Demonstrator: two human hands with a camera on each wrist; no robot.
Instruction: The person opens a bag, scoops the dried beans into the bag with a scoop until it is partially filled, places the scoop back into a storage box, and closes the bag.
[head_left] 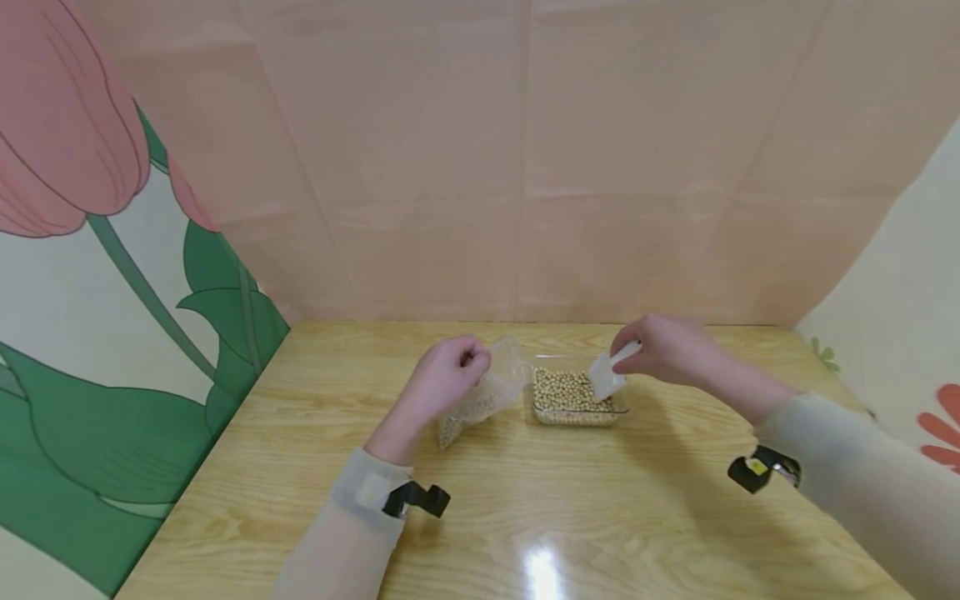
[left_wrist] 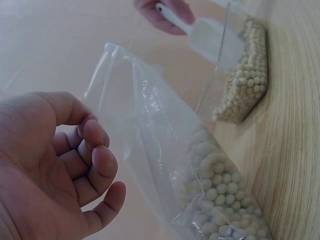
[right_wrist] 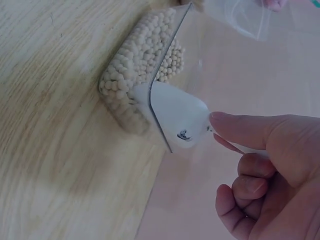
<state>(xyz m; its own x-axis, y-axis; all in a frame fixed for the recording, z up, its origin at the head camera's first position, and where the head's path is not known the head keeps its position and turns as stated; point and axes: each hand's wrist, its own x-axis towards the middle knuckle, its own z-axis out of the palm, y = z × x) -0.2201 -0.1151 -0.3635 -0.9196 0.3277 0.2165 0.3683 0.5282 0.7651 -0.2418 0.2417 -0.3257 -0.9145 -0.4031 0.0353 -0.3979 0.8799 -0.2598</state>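
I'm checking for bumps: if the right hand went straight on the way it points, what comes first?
The right hand leads with a white scoop, so probably the pale beans in the clear container; the tip seems to be among them, though how deep is unclear.

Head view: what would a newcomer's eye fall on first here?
Probably the big pink tulip on the wall at far left. Next, the clear tub of pale beads on the table, the right hand holding a white scoop tip-down in them. Left of the tub, the left hand holds a clear bag with more beads.
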